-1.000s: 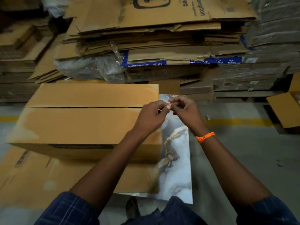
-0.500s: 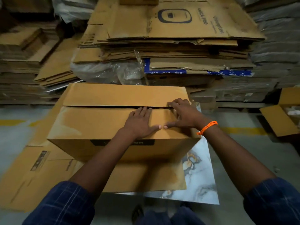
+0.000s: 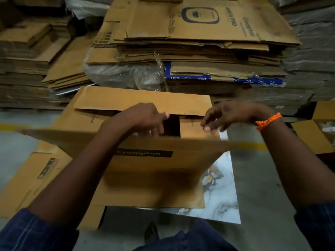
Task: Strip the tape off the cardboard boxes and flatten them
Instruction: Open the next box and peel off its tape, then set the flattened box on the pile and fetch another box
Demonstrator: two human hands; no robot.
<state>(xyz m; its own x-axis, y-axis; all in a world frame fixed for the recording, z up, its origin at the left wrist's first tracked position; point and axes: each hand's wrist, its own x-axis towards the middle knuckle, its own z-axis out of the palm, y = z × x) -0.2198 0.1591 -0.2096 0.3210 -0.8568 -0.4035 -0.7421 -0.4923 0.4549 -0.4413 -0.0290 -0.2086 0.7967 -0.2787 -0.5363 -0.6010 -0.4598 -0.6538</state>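
A stack (image 3: 199, 51) of flattened cardboard walls off the floor's (image 3: 257, 187) far side; bare concrete lies open on the right. The box (image 3: 154, 178) stands mid-floor before it, its top flaps parted on a dark gap and its near flap motion-blurred. The left hand (image 3: 143, 118) curls over that flap's edge, fingertips hidden. The right hand (image 3: 230, 115) hovers loosely curled; whether it pinches anything cannot be told.

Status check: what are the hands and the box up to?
Left hand hooks near flap of box. Right hand poised above, holding nothing. Top open, not yet flat. Cardboard stack close behind.
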